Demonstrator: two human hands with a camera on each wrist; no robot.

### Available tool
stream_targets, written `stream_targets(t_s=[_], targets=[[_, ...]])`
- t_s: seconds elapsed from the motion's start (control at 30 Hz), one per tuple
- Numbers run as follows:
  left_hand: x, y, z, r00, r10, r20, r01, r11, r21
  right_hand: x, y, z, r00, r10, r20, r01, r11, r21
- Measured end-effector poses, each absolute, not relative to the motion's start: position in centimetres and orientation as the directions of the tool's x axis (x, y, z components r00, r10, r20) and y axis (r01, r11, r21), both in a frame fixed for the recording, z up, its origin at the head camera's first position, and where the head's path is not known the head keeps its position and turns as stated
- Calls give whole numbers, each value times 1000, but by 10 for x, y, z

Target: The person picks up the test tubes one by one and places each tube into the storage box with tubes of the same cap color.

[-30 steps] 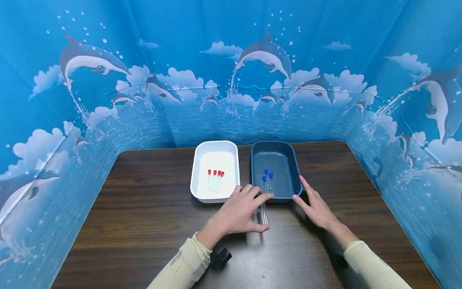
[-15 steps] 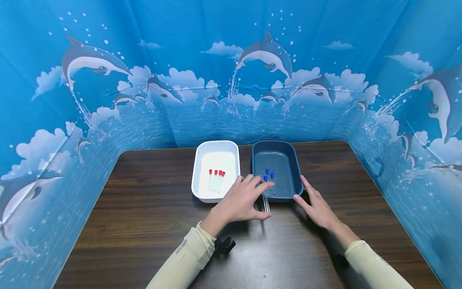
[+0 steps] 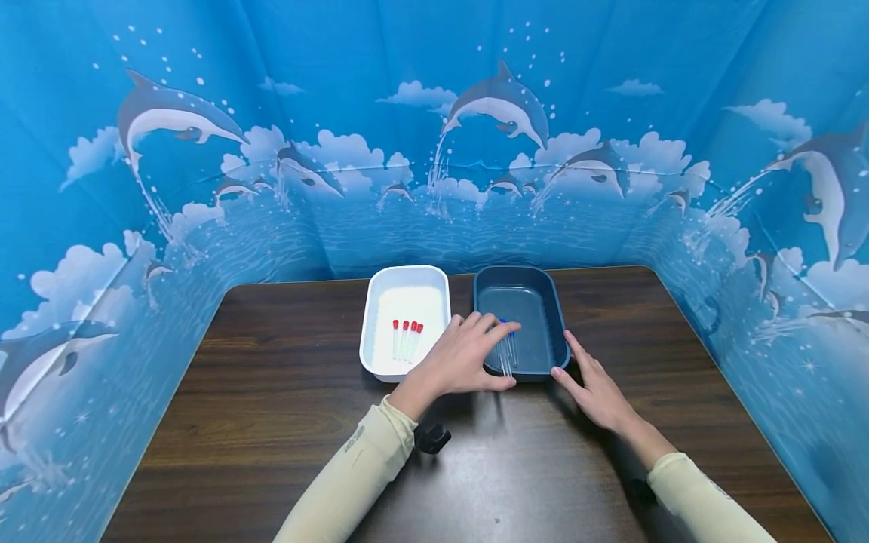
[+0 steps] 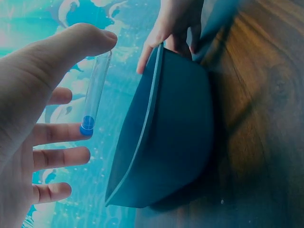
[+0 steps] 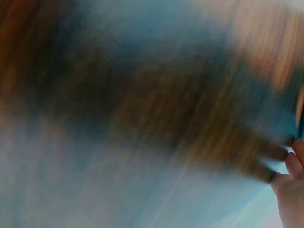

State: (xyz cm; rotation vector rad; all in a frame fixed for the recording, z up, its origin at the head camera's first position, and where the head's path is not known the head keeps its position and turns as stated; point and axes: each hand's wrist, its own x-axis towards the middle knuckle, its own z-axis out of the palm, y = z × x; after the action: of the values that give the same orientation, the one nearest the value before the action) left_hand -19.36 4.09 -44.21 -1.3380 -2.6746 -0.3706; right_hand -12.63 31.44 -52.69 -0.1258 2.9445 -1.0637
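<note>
My left hand [image 3: 456,360] pinches a clear test tube [image 4: 99,85] with a blue cap between thumb and a finger; its other fingers are spread. This hand is over the near left edge of a dark blue tray [image 3: 536,302]. Inside that tray lie blue-capped test tubes [image 3: 514,348], partly hidden behind the fingers. My right hand [image 3: 600,392] touches the tray's near right corner, thumb at the front and fingers along the side. The right wrist view is mostly blurred, with only some fingers [image 5: 294,164] at its right edge.
A white tray [image 3: 414,283] stands left of the dark one, with several red-capped test tubes [image 3: 407,343] inside. Both trays sit near the back of a dark wooden table [image 3: 285,362]. A blue dolphin-print curtain [image 3: 380,219] surrounds the table's back and sides.
My left hand has moved forward with the test tube, from in front of the dark tray to over its near edge. The right hand has stayed at the tray's corner.
</note>
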Motion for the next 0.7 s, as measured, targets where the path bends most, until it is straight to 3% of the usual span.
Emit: stream_targets(t_s=[0.7], targets=[[-229, 58, -458, -626, 770, 128, 778, 603, 178, -128, 316, -530, -997, -80, 20, -75, 768, -636]])
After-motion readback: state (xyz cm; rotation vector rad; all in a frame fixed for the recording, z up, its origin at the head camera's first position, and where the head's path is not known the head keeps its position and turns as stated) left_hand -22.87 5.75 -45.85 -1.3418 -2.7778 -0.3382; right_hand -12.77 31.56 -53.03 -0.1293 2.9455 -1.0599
